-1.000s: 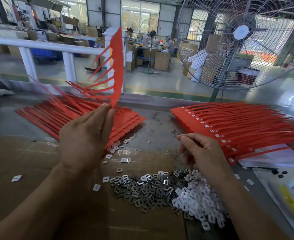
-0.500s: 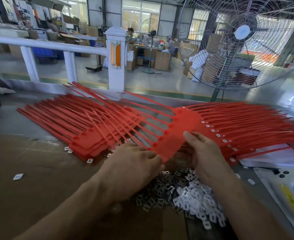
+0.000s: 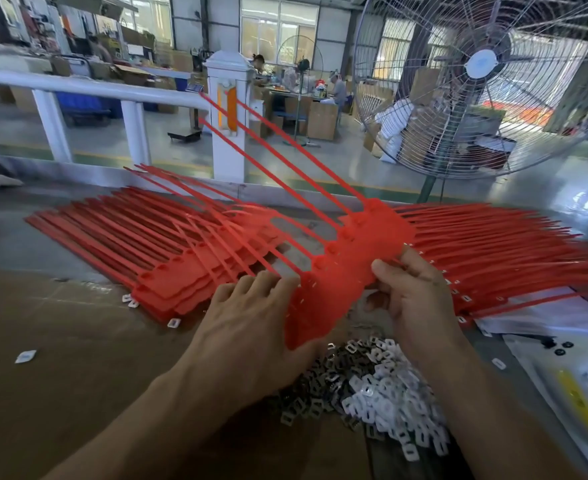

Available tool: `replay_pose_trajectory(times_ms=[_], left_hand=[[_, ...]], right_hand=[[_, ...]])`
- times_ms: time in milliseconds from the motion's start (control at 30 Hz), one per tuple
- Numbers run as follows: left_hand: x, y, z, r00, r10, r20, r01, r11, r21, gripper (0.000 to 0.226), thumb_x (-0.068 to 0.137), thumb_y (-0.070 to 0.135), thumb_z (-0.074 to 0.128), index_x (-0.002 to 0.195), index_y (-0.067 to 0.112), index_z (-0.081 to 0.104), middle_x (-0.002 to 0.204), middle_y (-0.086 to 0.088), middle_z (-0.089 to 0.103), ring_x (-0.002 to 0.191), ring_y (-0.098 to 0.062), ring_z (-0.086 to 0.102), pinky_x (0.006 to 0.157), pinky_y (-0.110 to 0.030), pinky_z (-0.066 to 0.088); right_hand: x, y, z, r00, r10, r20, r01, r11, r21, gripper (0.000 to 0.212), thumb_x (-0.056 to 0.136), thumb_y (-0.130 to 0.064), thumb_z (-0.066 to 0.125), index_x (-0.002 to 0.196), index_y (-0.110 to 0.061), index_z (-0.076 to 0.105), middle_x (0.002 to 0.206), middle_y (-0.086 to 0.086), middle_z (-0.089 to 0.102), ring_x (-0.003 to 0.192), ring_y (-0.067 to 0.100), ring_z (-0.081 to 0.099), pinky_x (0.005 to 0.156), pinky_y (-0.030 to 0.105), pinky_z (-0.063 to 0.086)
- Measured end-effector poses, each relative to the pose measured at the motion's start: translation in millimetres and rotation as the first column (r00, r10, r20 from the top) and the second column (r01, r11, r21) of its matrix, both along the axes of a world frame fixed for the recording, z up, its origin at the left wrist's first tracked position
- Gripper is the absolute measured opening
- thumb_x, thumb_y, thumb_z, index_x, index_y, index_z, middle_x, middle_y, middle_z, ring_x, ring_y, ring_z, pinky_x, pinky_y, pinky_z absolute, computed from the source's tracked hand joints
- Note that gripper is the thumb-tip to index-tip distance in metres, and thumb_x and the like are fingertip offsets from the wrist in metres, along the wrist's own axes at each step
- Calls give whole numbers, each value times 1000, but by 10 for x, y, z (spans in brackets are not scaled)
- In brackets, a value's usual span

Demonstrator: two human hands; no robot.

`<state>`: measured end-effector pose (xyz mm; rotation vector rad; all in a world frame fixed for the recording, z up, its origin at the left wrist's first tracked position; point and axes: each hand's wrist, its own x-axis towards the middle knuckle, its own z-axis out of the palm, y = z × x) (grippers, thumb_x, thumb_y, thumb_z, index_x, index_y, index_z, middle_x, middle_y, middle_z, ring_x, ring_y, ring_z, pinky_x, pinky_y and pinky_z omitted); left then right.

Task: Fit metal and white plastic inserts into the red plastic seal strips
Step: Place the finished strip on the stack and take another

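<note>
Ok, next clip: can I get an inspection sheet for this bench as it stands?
Surface: cardboard sheet over a grey bench.
Job's things: red strip sheet held up; red stacks left and right; metal inserts and white inserts piled together.
Clutter: stray inserts; yellow-marked white packet.
Grips: left hand and right hand both hold the sheet.
Cables: nothing seen.
Surroundings: big fan, white railing, workers beyond.

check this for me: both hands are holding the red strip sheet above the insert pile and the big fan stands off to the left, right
Not quite. The head view shows the big fan standing off to the right, behind the bench. The rest holds: the left hand and right hand both hold the red strip sheet above the insert pile.
</note>
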<state>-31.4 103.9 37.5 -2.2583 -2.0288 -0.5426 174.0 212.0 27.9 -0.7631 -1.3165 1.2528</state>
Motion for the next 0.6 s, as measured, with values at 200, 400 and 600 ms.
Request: replay_pose_trajectory(times_ms=[200, 400, 600], left_hand=[[35, 28, -31, 995, 39, 90, -38, 999, -19, 96, 69, 90, 40, 147, 35, 26, 128, 16, 43, 126, -11, 40, 110, -33, 29], [186, -30, 91, 1000, 13, 10, -15, 964, 265, 83, 74, 77, 51, 136, 22, 48, 114, 6, 50, 106, -20, 48, 95, -37, 38], [174, 42, 114, 995, -34, -96, 72, 906, 417, 81, 74, 65, 61, 138, 16, 51, 111, 0, 53, 100, -25, 50, 90, -40, 35]], right_hand=[[-40, -52, 47, 1000, 27, 5, -27, 998, 48, 25, 90, -9, 64, 107, -20, 79, 85, 8, 71, 64, 17, 63, 50, 29, 50], [-21, -10, 134, 966, -197, -168, 175, 975, -135, 29, 98, -12, 62, 76, -25, 76, 66, 1, 61, 56, 19, 55, 52, 29, 41], [34, 18, 155, 924, -336, -183, 292, 928, -232, 43, 98, -24, 67, 55, -26, 70, 52, -4, 55, 40, 13, 51, 38, 22, 38]])
